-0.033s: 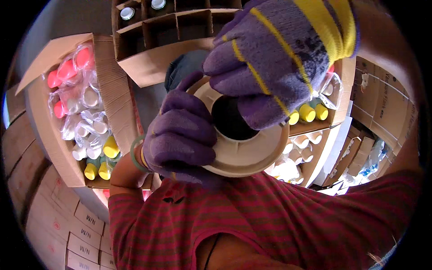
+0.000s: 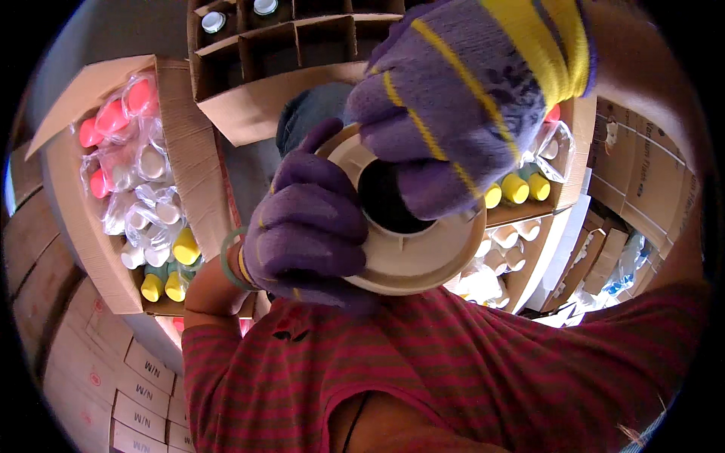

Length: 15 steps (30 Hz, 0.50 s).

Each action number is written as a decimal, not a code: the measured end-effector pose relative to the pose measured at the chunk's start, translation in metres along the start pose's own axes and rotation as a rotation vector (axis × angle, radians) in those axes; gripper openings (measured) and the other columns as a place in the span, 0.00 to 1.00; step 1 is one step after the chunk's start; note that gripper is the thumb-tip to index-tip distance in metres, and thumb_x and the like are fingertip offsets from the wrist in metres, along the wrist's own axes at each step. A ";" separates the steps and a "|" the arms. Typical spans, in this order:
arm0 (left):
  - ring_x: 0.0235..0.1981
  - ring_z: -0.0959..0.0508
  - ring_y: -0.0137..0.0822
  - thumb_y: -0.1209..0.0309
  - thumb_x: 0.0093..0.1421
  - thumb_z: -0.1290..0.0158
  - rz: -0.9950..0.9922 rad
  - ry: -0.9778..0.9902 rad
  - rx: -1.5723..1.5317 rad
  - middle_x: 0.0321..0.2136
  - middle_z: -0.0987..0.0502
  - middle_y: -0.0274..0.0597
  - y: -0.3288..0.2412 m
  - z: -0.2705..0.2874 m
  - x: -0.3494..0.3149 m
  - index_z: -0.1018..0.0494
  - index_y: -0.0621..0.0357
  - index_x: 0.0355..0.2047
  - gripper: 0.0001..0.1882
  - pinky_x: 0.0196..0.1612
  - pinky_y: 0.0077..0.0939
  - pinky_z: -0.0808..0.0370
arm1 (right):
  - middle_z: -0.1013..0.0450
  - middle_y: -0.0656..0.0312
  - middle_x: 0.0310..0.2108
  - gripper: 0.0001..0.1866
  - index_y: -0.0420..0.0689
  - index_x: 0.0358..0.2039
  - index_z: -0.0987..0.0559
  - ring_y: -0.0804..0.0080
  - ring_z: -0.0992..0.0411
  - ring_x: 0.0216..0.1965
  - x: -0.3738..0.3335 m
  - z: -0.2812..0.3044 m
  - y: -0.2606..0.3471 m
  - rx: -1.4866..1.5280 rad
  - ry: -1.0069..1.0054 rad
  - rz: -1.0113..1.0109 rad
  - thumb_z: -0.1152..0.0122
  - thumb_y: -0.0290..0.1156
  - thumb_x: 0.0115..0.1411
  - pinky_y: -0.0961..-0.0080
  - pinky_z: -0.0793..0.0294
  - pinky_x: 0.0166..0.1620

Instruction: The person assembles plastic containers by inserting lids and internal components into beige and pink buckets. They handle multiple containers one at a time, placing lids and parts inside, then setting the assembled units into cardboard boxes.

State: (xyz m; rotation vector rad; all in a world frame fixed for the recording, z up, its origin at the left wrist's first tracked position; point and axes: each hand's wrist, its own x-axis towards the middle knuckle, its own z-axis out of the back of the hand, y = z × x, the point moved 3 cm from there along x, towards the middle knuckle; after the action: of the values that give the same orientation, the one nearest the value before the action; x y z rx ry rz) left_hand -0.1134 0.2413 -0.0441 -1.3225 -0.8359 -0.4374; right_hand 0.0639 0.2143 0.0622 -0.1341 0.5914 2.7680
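Two gloved hands (image 2: 310, 219), one cream disc (image 2: 411, 266)

Your left hand (image 2: 306, 219), in a purple glove, is closed, most fingers bent inward and one finger (image 2: 321, 134) at the upper edge straighter. Your bare left forearm (image 2: 208, 294) slants up to it. Your bare right arm (image 2: 642, 83) arches along the right side, bringing your gloved right hand (image 2: 461, 106) in from above, back upward, fingers bent, near the left.
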 end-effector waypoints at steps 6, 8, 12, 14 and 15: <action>0.42 0.27 0.44 0.58 0.37 0.28 0.407 -0.110 0.239 0.37 0.26 0.37 -0.028 -0.026 -0.001 0.25 0.49 0.34 0.24 0.63 0.63 0.46 | 0.21 0.58 0.30 0.13 0.50 0.43 0.22 0.65 0.22 0.28 -0.004 -0.047 0.024 0.789 -0.148 -1.044 0.41 0.39 0.59 0.69 0.24 0.32; 0.41 0.27 0.45 0.63 0.38 0.28 0.358 -0.052 0.319 0.38 0.27 0.42 -0.029 -0.045 0.009 0.28 0.52 0.37 0.26 0.51 0.48 0.35 | 0.22 0.52 0.30 0.15 0.51 0.43 0.22 0.60 0.22 0.30 -0.007 -0.063 0.038 0.749 -0.128 -1.342 0.40 0.43 0.58 0.64 0.24 0.34; 0.40 0.26 0.45 0.62 0.39 0.29 0.332 -0.089 0.394 0.37 0.27 0.42 -0.036 -0.053 0.005 0.28 0.52 0.37 0.26 0.50 0.49 0.34 | 0.25 0.61 0.22 0.20 0.47 0.45 0.21 0.69 0.27 0.21 -0.012 -0.076 0.048 1.530 -0.199 -1.813 0.41 0.49 0.62 0.71 0.29 0.25; 0.39 0.26 0.42 0.57 0.39 0.30 0.342 -0.191 0.412 0.33 0.26 0.37 -0.042 -0.052 0.003 0.26 0.50 0.34 0.24 0.62 0.63 0.42 | 0.26 0.64 0.22 0.18 0.46 0.44 0.21 0.78 0.30 0.19 -0.011 -0.059 0.047 1.382 -0.324 -1.563 0.41 0.46 0.63 0.78 0.32 0.24; 0.39 0.25 0.42 0.57 0.38 0.30 0.300 -0.187 0.357 0.34 0.26 0.37 -0.046 -0.047 0.000 0.26 0.49 0.33 0.24 0.62 0.63 0.42 | 0.26 0.65 0.22 0.17 0.45 0.43 0.21 0.82 0.32 0.18 -0.005 -0.041 0.058 1.299 -0.389 -1.496 0.42 0.45 0.63 0.81 0.33 0.23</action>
State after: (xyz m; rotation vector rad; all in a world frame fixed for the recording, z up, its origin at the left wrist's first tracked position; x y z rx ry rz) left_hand -0.1330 0.1863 -0.0145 -1.1394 -0.8089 0.0730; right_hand 0.0515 0.1458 0.0477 0.1899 1.2719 0.6843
